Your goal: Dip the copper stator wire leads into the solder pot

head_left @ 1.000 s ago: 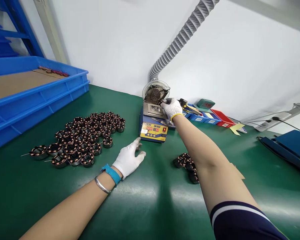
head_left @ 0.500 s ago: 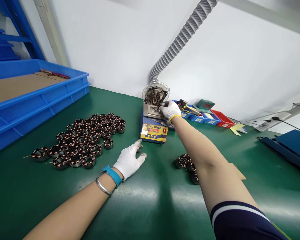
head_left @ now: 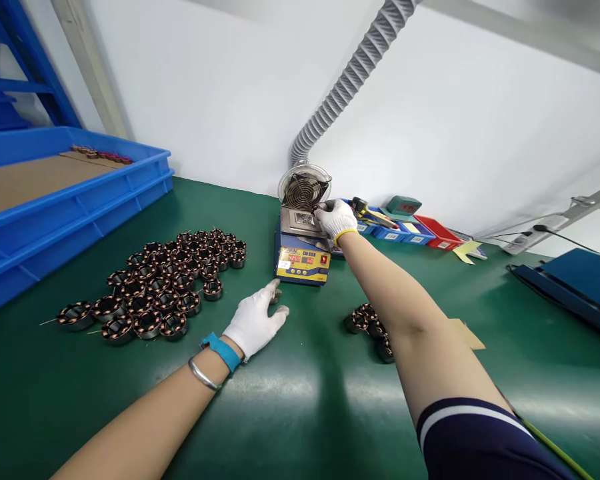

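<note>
My right hand (head_left: 337,220), in a white glove, reaches over the open top of a blue and yellow solder pot (head_left: 303,262). Its fingers are closed on a small dark wound motor stator (head_left: 317,209), mostly covered by the glove, above the metal top plate (head_left: 291,227). In front of the pot, my left hand (head_left: 255,320) rests on the table, gloved, thumb and fingers apart with nothing held. To its left stand many black stators with copper windings (head_left: 167,283). A smaller group of stators (head_left: 364,319) sits beneath my right forearm, partly hidden.
A round fume hood (head_left: 305,190) with a grey hose (head_left: 350,77) stands behind the pot. Blue and red bins (head_left: 433,233) with tools line the wall. A large blue crate (head_left: 75,213) is at left. A blue case (head_left: 575,287) lies at right on the green table (head_left: 300,413).
The whole view has shifted slightly, so things sit a little further left. The pot's display digits differ. My right hand stays over the pot, and my left hand stays on the table.
</note>
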The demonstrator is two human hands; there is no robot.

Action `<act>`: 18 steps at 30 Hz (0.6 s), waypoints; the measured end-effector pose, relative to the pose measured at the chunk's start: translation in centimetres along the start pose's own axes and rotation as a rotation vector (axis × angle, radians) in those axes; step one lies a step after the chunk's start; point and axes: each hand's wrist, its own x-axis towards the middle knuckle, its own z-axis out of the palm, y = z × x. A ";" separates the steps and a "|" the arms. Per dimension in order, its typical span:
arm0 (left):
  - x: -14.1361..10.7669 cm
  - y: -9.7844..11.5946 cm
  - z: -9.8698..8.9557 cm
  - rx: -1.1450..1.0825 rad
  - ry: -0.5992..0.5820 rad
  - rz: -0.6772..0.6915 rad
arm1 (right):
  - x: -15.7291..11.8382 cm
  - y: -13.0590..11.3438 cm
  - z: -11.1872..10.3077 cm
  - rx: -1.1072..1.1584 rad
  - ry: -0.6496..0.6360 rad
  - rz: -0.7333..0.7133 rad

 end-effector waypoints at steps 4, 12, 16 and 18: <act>0.1 -0.2 0.0 0.037 0.015 0.029 | -2.0 0.1 -1.8 0.196 0.009 -0.006; 0.3 0.2 -1.8 0.453 0.066 0.013 | -15.7 2.7 -5.6 -0.190 -0.576 -0.457; 0.3 1.8 -3.8 0.727 0.088 0.012 | -19.6 3.9 -5.9 -0.690 -0.595 -0.643; 0.1 1.5 -5.1 0.743 0.091 -0.044 | -19.9 4.5 -6.6 -0.801 -0.562 -0.604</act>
